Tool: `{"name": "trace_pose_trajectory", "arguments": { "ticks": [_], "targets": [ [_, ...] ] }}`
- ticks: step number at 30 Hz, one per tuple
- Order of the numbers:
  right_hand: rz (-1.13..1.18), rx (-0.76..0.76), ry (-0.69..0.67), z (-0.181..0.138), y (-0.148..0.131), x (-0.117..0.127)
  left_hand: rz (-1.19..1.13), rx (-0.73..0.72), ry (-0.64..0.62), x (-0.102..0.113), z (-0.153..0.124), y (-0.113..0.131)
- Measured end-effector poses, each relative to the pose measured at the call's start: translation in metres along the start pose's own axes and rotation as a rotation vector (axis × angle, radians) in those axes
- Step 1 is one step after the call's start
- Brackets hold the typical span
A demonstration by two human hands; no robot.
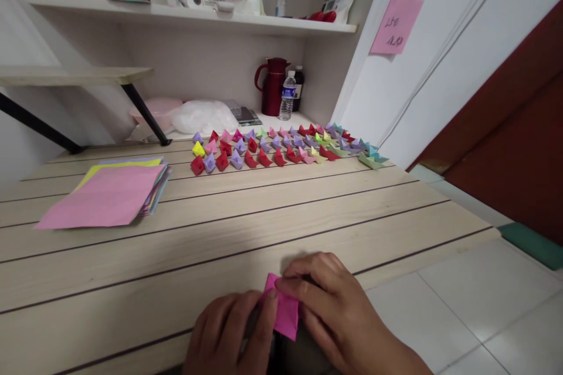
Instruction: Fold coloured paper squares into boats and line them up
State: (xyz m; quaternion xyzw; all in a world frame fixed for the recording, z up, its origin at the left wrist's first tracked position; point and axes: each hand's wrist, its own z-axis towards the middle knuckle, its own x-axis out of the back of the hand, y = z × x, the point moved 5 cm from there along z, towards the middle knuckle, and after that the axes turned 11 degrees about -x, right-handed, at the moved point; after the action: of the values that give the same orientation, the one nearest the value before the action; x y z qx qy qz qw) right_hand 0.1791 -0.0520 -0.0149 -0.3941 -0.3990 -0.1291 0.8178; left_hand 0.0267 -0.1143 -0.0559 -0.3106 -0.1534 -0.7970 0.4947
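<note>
A small folded piece of bright pink paper (287,317) is held between my two hands at the table's front edge. My left hand (233,331) grips its left side, with the thumb lying on the face of the paper. From the right, my right hand (336,304) pinches the upper part, fingers curled and closed. Part of the paper's edges is hidden behind my fingers. Farther back, several small folded paper boats (264,157) in red, purple, pink, yellow and green stand in rows.
To the left lies a stack of coloured paper sheets (105,196), pink on top. A slatted wooden table (176,258) bears everything. Behind it are a red thermos jug (273,87), a water bottle (287,96) and a white plastic bag (204,116). A black-legged raised shelf (74,75) stands at left.
</note>
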Motion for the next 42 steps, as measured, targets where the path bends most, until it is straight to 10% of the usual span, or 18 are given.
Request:
{"name": "trace_pose_trajectory", "arguments": {
  "ticks": [10, 42],
  "targets": [
    [0.029, 0.029, 0.017, -0.01, 0.005, 0.005, -0.042, -0.112, -0.21, 0.008, 0.013, -0.016],
    [-0.078, -0.282, 0.059, 0.015, 0.0, -0.014, 0.041, 0.033, -0.16, 0.013, 0.016, -0.011]
  ]
}}
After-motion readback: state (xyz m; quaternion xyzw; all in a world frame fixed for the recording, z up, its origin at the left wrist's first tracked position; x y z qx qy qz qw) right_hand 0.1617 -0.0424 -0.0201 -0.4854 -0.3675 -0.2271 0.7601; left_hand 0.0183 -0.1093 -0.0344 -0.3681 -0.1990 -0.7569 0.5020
